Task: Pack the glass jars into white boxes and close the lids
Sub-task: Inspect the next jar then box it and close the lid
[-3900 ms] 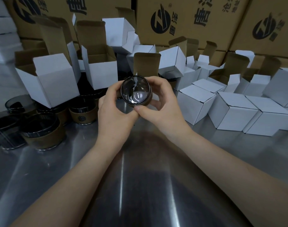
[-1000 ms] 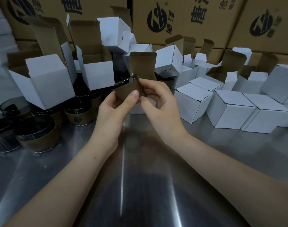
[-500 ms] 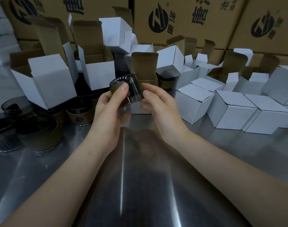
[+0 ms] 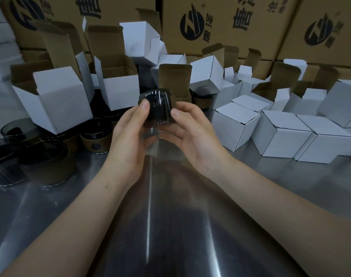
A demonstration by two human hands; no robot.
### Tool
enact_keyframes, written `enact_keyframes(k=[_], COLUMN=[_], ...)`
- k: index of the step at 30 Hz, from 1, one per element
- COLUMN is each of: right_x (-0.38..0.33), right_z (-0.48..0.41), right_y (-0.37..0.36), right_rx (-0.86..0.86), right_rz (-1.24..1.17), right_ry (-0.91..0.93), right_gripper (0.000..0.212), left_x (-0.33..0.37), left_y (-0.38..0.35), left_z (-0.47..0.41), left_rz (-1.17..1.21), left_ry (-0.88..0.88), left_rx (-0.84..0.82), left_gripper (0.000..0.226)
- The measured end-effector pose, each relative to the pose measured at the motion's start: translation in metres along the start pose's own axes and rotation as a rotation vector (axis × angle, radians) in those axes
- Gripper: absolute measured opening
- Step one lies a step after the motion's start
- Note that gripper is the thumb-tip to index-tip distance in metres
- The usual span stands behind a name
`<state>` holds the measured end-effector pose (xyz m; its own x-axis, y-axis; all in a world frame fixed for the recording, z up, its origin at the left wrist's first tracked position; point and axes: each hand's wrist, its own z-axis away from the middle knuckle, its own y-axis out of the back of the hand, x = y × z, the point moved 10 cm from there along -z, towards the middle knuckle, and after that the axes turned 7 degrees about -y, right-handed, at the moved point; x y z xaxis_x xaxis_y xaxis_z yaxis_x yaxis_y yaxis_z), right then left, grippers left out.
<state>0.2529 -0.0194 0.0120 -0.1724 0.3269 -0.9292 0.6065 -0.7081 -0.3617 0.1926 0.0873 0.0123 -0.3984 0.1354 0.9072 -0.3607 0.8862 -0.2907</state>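
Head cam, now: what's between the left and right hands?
A jar of dark glass, held from both sides by the left hand and right hand, above the table. The head view shows it.

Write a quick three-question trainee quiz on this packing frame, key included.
1. True or false: the dark glass jar rests on the steel table.
2. Where do the closed white boxes sit? A. on the person's left B. on the person's right C. none are closed
3. Fill in: the open box just behind the jar has its brown lid flap standing ____.
Key: 1 false: the left hand and right hand hold it above the table. 2 B. 3 upright.
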Motion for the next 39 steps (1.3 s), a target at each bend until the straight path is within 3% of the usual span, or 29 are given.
enact_keyframes(k=[2, 5, 8, 14, 26, 33, 39], right_x=[-0.003, -0.006, -0.006, -0.017, -0.035, -0.031, -0.026], right_z=[0.000, -0.001, -0.001, 0.001, 0.014, 0.015, 0.011], right_y=[0.003, 0.008, 0.007, 0.010, -0.003, -0.009, -0.005], right_rx=[0.033, 0.088, 0.090, 0.133, 0.159, 0.105, 0.124], right_rz=[0.005, 0.074, 0.185, 0.339, 0.638, 0.717, 0.580], right_ry=[0.033, 0.075, 0.087, 0.216, 0.511, 0.473, 0.374], right_gripper=[0.032, 0.052, 0.057, 0.062, 0.066, 0.066, 0.068], left_x=[-0.001, -0.002, 0.001, 0.017, 0.022, 0.015, -0.007], left_y=[0.009, 0.015, 0.015, -0.007, -0.010, -0.008, -0.006], left_z=[0.000, 0.000, -0.001, 0.004, 0.004, 0.003, 0.002], left_rz=[0.002, 0.011, -0.037, -0.266, -0.355, -0.285, -0.072], left_ry=[0.005, -0.005, -0.037, -0.213, -0.340, -0.269, -0.054], left_rx=[0.080, 0.138, 0.130, -0.040, -0.061, -0.042, -0.037], left_gripper=[0.045, 0.015, 0.026, 0.060, 0.067, 0.061, 0.056])
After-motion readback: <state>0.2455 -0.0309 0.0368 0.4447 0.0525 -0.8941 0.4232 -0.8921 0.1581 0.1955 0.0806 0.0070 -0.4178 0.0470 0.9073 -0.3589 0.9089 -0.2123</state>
